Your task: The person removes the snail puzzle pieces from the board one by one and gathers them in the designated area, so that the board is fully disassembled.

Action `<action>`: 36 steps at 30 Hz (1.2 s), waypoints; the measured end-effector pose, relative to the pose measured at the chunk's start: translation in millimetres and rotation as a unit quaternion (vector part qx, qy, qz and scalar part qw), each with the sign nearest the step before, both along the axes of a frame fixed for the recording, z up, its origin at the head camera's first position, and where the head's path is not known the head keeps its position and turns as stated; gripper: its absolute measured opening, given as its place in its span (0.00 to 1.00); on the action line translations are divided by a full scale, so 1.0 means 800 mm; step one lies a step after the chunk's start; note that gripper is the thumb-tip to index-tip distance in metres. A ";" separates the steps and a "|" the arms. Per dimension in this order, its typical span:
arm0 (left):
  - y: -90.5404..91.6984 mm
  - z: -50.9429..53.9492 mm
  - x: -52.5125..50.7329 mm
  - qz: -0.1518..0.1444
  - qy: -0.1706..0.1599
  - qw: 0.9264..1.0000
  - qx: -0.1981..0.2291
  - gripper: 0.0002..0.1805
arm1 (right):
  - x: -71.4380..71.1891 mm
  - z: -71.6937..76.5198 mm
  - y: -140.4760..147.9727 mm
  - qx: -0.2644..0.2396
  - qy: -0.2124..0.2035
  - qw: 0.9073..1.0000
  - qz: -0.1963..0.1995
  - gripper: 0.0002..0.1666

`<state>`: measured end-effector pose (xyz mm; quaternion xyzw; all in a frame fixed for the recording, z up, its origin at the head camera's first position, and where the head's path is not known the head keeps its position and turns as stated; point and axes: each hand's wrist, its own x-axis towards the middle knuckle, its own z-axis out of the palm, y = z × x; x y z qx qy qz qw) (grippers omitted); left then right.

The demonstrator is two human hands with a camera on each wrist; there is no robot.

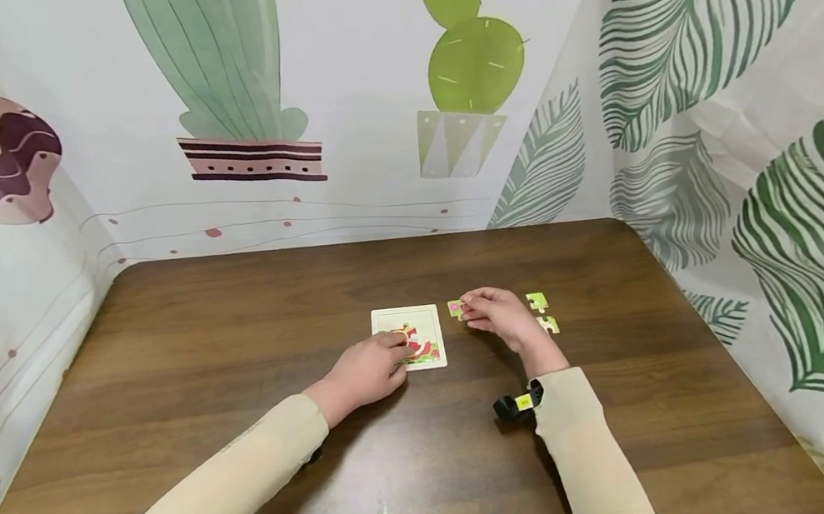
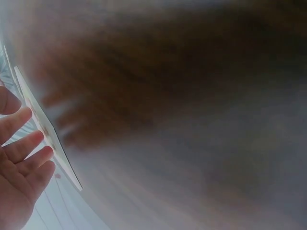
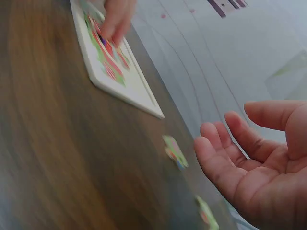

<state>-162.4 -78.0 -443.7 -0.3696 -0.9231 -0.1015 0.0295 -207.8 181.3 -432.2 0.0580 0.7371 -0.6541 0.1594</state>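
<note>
A white-framed jigsaw puzzle board (image 1: pixel 429 315) with a red and green picture lies on the table. My left hand (image 1: pixel 367 370) reaches over its left side, fingertips on the picture and partly hiding it. In the left wrist view those fingers (image 2: pixel 29 148) are spread and fairly straight. Just right of the board, my right hand (image 1: pixel 501 319) is above the table beside a green and pink puzzle piece (image 1: pixel 456 309). From the right wrist view, its fingers (image 3: pixel 216 163) are loosely bent with nothing between them, and a puzzle piece (image 3: pixel 175 152) lies apart from them.
Two more green puzzle pieces, an upper piece (image 1: pixel 537 302) and a lower piece (image 1: pixel 549 325), lie right of my right hand. The brown wooden table (image 1: pixel 236 309) meets a wall covering (image 1: pixel 364 86) printed with cacti and leaves at its back edge.
</note>
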 end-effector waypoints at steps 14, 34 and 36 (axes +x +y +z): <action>-0.023 0.003 0.007 0.008 -0.013 1.000 -0.023 0.20 | 0.005 -0.004 -0.035 0.001 -0.011 1.000 0.029 0.23; -0.023 0.001 0.005 0.013 -0.011 0.999 -0.035 0.19 | 0.012 -0.006 -0.060 0.021 -0.013 0.998 0.063 0.23; -0.023 0.002 0.006 0.011 -0.009 0.999 -0.035 0.19 | 0.013 -0.005 -0.062 0.024 -0.014 0.997 0.067 0.23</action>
